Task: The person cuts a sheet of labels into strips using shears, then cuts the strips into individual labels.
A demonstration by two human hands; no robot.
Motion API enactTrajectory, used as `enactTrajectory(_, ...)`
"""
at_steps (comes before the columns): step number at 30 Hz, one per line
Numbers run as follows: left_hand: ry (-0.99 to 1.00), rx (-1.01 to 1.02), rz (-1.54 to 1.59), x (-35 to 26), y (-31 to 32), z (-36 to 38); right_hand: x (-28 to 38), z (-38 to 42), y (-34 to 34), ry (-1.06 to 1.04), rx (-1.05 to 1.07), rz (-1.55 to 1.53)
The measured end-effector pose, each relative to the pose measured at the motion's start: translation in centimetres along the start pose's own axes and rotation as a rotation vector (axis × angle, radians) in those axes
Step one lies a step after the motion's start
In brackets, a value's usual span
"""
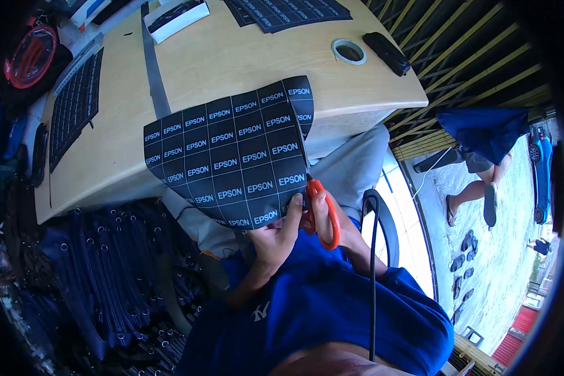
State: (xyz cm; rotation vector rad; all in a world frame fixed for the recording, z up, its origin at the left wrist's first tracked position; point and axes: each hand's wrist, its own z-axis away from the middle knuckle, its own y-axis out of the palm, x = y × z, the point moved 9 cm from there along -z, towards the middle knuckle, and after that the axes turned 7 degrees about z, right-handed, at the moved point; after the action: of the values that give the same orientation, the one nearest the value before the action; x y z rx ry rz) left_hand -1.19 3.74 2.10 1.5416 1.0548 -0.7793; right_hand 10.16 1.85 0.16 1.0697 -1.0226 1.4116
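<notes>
**Black EPSON sheet held up and met by orange scissors**

The left hand (281, 233) holds a black sheet (229, 156) printed with a grid of white "EPSON" labels. The fingers are closed on the lower edge of the sheet, with the thumb lying up along its right border, so the sheet stands above the hand and spreads up and to the left of it. The upper right corner of the sheet bends backward a little.

The right hand (341, 229) is just beside the left hand, on its right side. Its fingers pass through the handles of orange scissors (319, 210) and are closed around them. The scissors point upward, and their upper end touches the right edge of the sheet, directly above the left thumb. The blades are mostly hidden behind the sheet and the fingers, so I cannot tell how far they are open.

Beyond both hands is a wooden table (219, 69). On its far part lie a roll of tape (349, 51), a black flat object (387, 52) just beside it, and more black printed sheets (288, 12). Another printed sheet (74, 103) lies far to the left of the hands. Below and to the left of the left hand there is a pile of dark blue straps with metal rings (106, 263).
</notes>
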Motion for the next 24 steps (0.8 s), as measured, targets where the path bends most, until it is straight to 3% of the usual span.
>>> enactTrajectory(2,0.035,0.078,-0.162,-0.3,0.3,0.3,1.2,0.0,0.0,0.021,-0.001,0.019)
enactTrajectory(6,-0.013,0.054,-0.035,0.1,0.4,0.9,1.5,-0.3,0.0,0.003,0.014,0.024)
enactTrajectory(24,-0.032,0.103,-0.076,0.5,0.1,0.7,1.6,-0.8,-0.4,0.022,-0.003,0.085)
